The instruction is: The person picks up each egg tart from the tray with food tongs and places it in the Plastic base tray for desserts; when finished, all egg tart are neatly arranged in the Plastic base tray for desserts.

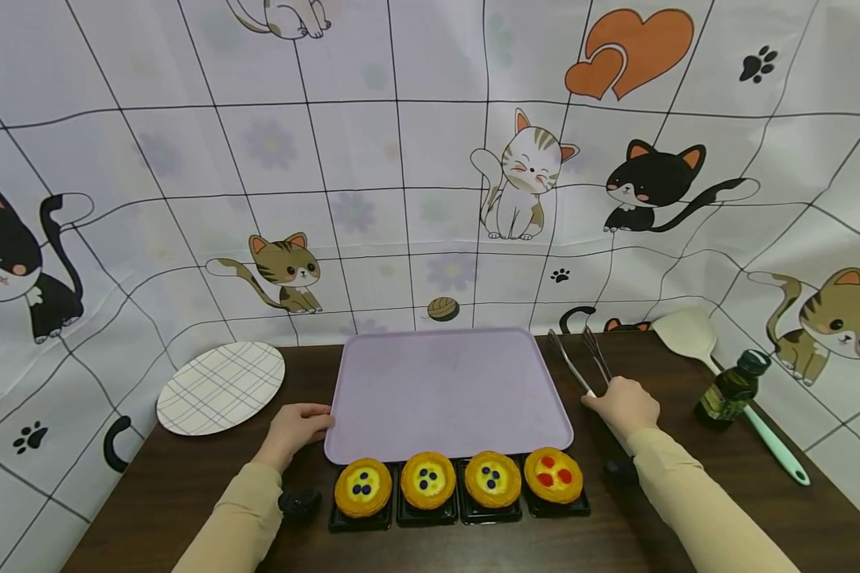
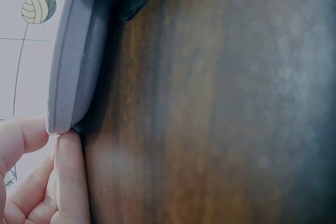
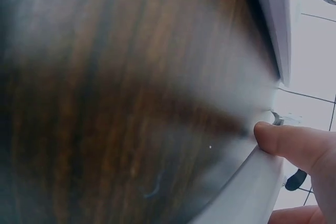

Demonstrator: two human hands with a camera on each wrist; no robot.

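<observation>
A pale purple tray [image 1: 447, 394] lies in the middle of the dark wooden table. At its left edge is my left hand [image 1: 297, 430]; in the left wrist view the thumb [image 2: 31, 135] and a finger pinch the tray's rim [image 2: 68, 82]. To the tray's right, my right hand [image 1: 625, 406] holds a pair of metal tongs [image 1: 572, 366], whose two arms spread toward the wall. The thumb [image 3: 283, 142] touches the pale tongs handle [image 3: 247, 192] in the right wrist view; most of the other fingers are hidden there.
Several egg tarts [image 1: 424, 481] in black plastic holders [image 1: 490, 516] line the tray's near side; the rightmost tart [image 1: 553, 475] has red toppings, the others dark blue. A checked plate [image 1: 220, 388] stands left. A spatula [image 1: 767, 438] and green bottle [image 1: 732, 387] are right. A cat-print sheet [image 1: 430, 159] hangs behind.
</observation>
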